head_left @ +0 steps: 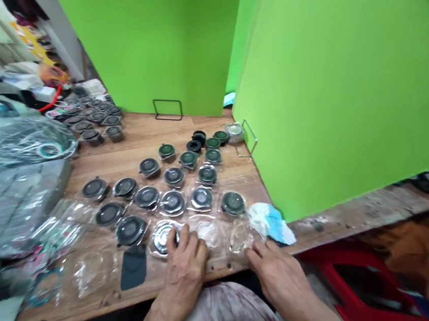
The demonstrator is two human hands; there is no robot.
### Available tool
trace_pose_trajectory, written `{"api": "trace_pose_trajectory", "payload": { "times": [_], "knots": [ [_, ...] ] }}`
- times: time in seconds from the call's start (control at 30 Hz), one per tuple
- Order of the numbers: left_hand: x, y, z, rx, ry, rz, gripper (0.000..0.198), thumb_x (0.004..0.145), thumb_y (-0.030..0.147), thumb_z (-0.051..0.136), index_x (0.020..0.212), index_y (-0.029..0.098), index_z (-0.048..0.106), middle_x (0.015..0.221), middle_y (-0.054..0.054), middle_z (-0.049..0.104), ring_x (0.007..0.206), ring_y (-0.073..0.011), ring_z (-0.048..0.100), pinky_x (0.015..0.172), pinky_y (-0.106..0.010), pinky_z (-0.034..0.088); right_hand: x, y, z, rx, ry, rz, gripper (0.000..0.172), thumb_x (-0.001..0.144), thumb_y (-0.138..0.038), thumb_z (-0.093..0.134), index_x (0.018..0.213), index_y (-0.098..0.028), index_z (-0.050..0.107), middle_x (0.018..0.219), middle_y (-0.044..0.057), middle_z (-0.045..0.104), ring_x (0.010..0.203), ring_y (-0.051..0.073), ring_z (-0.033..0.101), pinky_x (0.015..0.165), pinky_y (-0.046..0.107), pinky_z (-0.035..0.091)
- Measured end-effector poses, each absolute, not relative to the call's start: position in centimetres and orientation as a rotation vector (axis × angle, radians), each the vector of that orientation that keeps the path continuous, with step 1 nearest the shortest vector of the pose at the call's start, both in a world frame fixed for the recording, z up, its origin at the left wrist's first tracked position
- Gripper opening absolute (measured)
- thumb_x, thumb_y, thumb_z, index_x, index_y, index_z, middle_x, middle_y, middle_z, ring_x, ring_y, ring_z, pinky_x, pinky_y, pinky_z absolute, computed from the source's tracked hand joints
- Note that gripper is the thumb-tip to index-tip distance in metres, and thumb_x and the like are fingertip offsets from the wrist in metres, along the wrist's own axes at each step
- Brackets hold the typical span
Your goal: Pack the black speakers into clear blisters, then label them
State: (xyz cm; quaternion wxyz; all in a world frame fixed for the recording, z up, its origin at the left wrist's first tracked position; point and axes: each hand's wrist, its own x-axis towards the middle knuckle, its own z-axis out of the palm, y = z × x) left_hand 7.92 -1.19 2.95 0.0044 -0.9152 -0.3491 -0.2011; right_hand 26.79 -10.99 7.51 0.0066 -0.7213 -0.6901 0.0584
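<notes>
Right hand (277,269), wooden tabletop (140,130), green panels (345,90) beyond

The discs (148,196) are black, the panels (344,80) plain green — the table (140,132) wood-grained brown, the wad (272,222) white and blue.

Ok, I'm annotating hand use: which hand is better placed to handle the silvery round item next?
Probably the left hand: its fingers overlap the silvery round item, while the right hand is farther away, at clear packaging.
</notes>
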Motion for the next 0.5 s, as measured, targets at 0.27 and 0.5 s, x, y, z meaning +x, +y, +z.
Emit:
{"api": "trace_pose_trajectory", "payload": {
  "times": [0.27,0.5],
  "knots": [
    [8.0,0.0,3.9,-2.827,-1.024,-0.408,0.024,0.087,0.014,0.044,0.109,0.016,0.054,0.117,-0.008,0.056,0.122,-0.0275,0.041,0.106,-0.051,0.024,27.9,-6.0,3.1,-2.059,-2.282,-0.302,0.027,0.074,0.001,0.047,0.084,-0.021,0.058,0.082,0.002,0.060,0.073,0.019,0.050,0.063,0.030,0.038],
    [7.2,0.3,5.7,-2.809,-1.105,-0.522,0.026,0.088,0.021,0.045,0.112,0.016,0.053,0.118,-0.010,0.055,0.119,-0.0265,0.044,0.104,-0.049,0.029,28.7,-5.2,0.5,-1.902,-2.237,-0.394,0.035,0.080,-0.011,0.039,0.112,-0.019,0.051,0.101,0.008,0.062,0.079,0.021,0.058,0.066,0.034,0.048]
  ]
}}
